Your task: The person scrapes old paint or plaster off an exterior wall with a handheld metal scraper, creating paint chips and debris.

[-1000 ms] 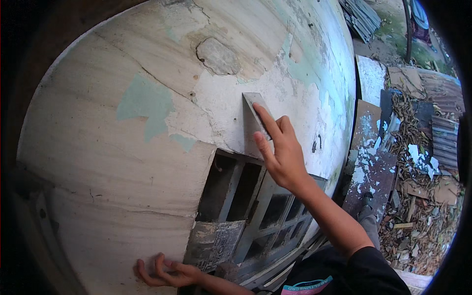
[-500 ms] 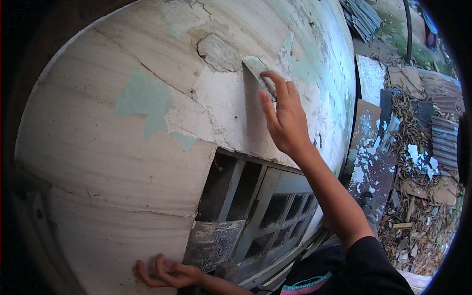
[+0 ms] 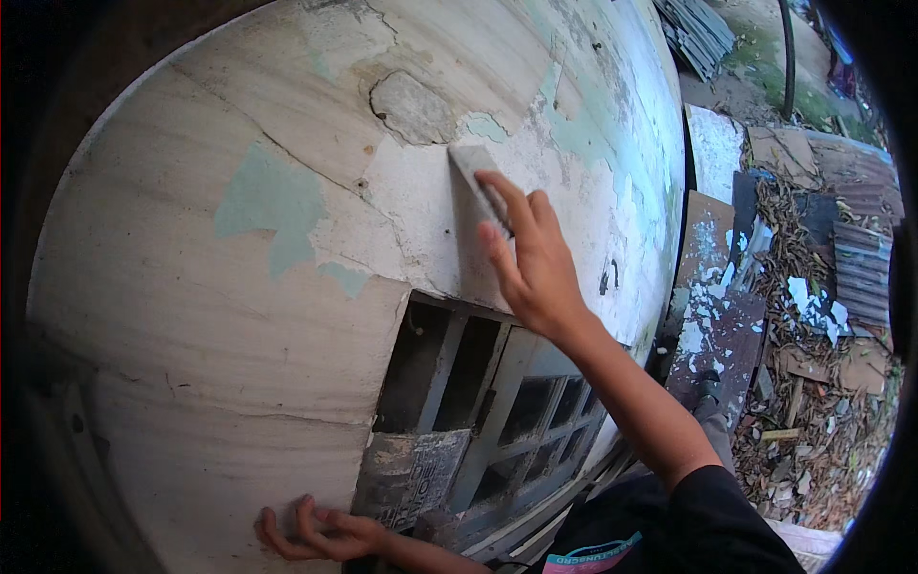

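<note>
My right hand point(image 3: 540, 268) grips a flat grey scraper point(image 3: 470, 170), its fingers bent round the near end. The blade leans toward a bare white stretch of the wall point(image 3: 406, 196); whether its edge touches cannot be made out. Just above the blade tip is a small pale green paint patch point(image 3: 486, 126), and to its left a rough grey hole in the plaster point(image 3: 411, 107). Low on the left, my left hand point(image 3: 330, 536) holds nothing; its fingers are spread and bent, with the tips at the cream wall.
A grey-framed window point(image 3: 507, 407) with dark openings lies below my right forearm. To the right, a brown board point(image 3: 727, 335) strewn with white paint flakes, dry leaves point(image 3: 803, 440) and corrugated sheets point(image 3: 863, 273) cover the ground. Larger green paint patches point(image 3: 273, 201) mark the wall.
My right hand has drawn the scraper downward and slightly left, away from the small green patch, which now shows beyond the blade tip. My left hand has stayed in place.
</note>
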`<action>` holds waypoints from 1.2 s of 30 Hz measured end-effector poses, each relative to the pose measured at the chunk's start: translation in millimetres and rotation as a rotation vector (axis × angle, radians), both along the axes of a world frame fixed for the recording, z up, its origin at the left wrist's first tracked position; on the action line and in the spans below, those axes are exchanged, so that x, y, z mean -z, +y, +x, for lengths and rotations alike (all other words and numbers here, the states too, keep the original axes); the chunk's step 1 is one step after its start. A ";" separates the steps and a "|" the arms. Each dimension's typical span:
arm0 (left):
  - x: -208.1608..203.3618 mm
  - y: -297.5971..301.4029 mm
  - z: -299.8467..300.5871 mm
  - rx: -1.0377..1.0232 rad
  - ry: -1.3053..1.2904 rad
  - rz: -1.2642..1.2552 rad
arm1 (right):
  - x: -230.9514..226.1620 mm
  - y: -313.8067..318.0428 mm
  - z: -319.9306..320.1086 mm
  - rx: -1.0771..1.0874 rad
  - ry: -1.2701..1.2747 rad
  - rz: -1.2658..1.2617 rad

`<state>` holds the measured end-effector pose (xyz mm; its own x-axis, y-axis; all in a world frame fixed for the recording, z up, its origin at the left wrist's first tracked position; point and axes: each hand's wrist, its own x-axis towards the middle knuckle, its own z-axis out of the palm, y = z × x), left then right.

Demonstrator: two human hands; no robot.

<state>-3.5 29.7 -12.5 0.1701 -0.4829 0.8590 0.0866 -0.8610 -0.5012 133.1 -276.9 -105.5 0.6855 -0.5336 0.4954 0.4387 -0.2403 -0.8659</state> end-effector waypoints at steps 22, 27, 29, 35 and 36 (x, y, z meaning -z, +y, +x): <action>0.4 -17.4 0.6 0.034 -0.013 0.027 | 9.2 -53.9 63.6 0.240 -0.053 0.025; -1.0 -15.4 1.4 0.033 0.013 0.049 | 1.2 -70.5 67.0 0.192 0.052 0.004; -0.2 -18.0 2.3 0.029 -0.001 0.030 | -0.8 -72.2 69.8 0.193 0.064 -0.048; 0.4 -23.9 0.3 -0.031 -0.008 0.025 | 4.0 -79.1 71.6 0.228 0.004 -0.031; 0.0 -24.4 0.0 -0.047 -0.009 0.046 | 4.4 -80.2 71.5 0.229 0.003 -0.031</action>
<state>-3.4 5.3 -12.5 0.1860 -0.5135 0.8377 0.1315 -0.8319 -0.5391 204.5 -357.1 -109.9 0.5501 -0.6596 0.5121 0.3672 -0.3597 -0.8578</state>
